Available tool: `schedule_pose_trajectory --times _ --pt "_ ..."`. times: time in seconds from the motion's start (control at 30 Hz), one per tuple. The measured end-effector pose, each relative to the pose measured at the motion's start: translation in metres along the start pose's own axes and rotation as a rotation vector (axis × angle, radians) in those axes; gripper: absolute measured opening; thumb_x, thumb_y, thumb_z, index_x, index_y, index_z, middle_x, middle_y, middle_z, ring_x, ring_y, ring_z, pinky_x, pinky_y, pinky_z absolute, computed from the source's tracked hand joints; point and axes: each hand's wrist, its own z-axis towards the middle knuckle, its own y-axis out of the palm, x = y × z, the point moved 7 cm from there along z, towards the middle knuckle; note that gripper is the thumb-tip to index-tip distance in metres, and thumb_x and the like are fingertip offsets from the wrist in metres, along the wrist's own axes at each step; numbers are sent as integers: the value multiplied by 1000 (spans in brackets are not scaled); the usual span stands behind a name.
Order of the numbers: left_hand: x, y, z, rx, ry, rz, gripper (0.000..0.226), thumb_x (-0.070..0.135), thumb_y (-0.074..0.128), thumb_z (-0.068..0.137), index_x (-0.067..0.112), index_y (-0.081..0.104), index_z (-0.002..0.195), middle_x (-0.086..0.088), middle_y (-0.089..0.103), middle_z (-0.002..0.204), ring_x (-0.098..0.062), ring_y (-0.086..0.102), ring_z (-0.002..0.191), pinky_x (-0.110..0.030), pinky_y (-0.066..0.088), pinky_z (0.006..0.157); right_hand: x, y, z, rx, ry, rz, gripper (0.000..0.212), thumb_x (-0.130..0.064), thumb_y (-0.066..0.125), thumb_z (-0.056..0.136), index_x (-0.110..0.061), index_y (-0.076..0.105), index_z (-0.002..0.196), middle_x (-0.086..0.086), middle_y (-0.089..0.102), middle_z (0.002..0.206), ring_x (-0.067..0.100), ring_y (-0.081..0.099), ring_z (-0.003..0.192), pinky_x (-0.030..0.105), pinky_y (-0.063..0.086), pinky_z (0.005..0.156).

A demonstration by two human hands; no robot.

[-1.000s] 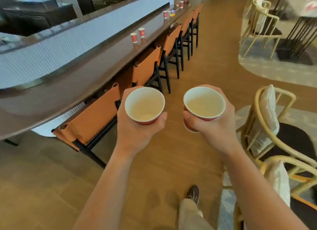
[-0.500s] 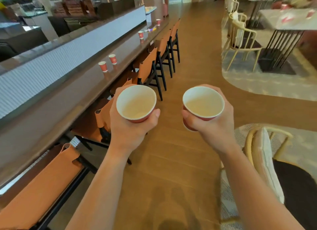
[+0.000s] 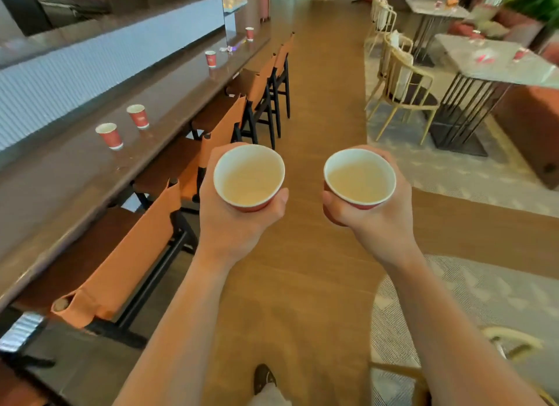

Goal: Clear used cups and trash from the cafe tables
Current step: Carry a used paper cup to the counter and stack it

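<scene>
The left cup (image 3: 249, 178), round red paper, white inside, is gripped upright by the left hand (image 3: 233, 227); the right cup (image 3: 360, 181), alike, by the right hand (image 3: 381, 224). Both are held over the wood floor (image 3: 311, 103).

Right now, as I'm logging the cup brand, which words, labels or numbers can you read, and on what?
None can be read.
Nearest counter cup: faint mark on its side, too blurred.
Second counter cup: faint mark, too blurred.
Left held cup and right held cup: no print in view.
</scene>
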Motion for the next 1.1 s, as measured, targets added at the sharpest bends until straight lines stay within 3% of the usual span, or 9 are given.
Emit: schedule_pose_trajectory --times 0.17,0.33,0.4,0.53,0.67,0.83,1.1 --pt "-67 30 115 -26 26 -44 60 26 82 75 21 49 124 3 58 118 3 60 114 -13 50 92 48 -2 111 69 -5 -33 64 -32 86 67 -16 57 122 -7 66 110 2 66 101 14 48 86" --pt "-133 72 191 -84 15 -82 60 26 82 74 22 50 123 30 60 116 4 60 114 -12 49 92 108 -11 186 127 16 -38 65 -31 86 66 -9 59 121 -16 69 107 2 66 101 13 48 86" --pt "-165 90 218 -90 -5 -84 62 23 84 74 19 50 124 25 61 116 2 61 114 -12 50 91 136 -13 216 131 19 -38 64 -31 86 67 -10 58 121 -22 68 107 0 66 102 12 48 86" --pt "-226 130 271 -106 -21 -55 63 19 86 74 22 49 125 7 59 117 1 61 114 -13 50 92 199 -19 284 134 8 -39 65 -30 85 70 -7 57 123 -9 66 112 -1 65 104 11 48 86" --pt "-283 178 346 -117 -27 -41 62 27 85 73 25 50 125 10 60 119 0 61 116 -13 51 91 265 -37 368 133 -5 -6 66 -29 85 70 -5 56 124 -8 65 111 0 65 103 12 48 85" --pt "-332 241 465 -60 21 -13 60 35 82 72 32 50 123 33 61 115 2 60 115 -13 51 91 325 -69 498 109 -40 0 64 -29 86 69 -9 57 122 -8 66 111 1 66 104 11 49 85" --pt "-419 282 588 -33 -9 -23 61 28 83 72 22 52 124 7 61 116 -4 62 112 -16 52 90 411 -62 651 49 -28 45 62 -35 86 66 -20 58 119 -5 66 111 6 66 103 13 49 84"
